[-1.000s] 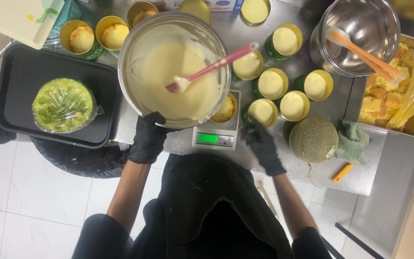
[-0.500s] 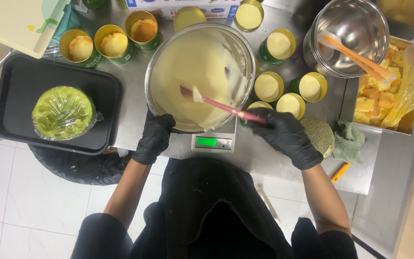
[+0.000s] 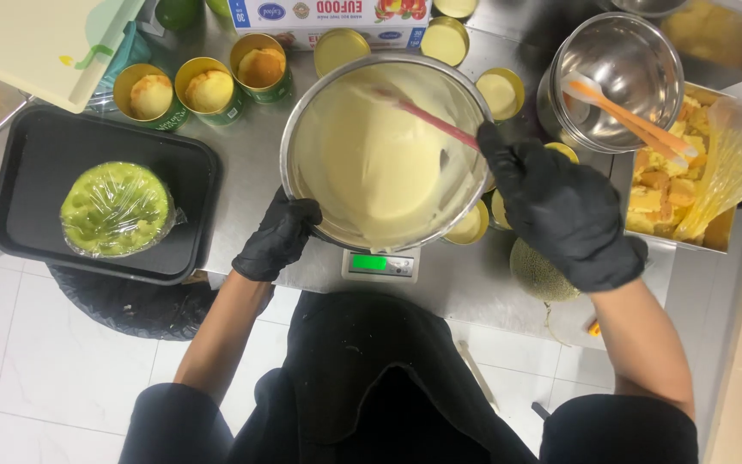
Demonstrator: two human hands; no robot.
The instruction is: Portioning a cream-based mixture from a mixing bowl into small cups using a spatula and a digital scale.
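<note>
Spatula (image 3: 427, 116) inside mixing bowl (image 3: 302, 129); right hand (image 3: 560, 210) clamped on handle at bowl's right rim, left hand (image 3: 278, 236) gripping bowl's near-left rim.

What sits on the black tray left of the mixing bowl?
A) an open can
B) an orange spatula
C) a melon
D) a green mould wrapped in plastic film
D: the black tray holds only a film-wrapped green mould.

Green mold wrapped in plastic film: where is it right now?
In the head view the green mold lies on the black tray at the left, well left of the mixing bowl and left hand.
</note>
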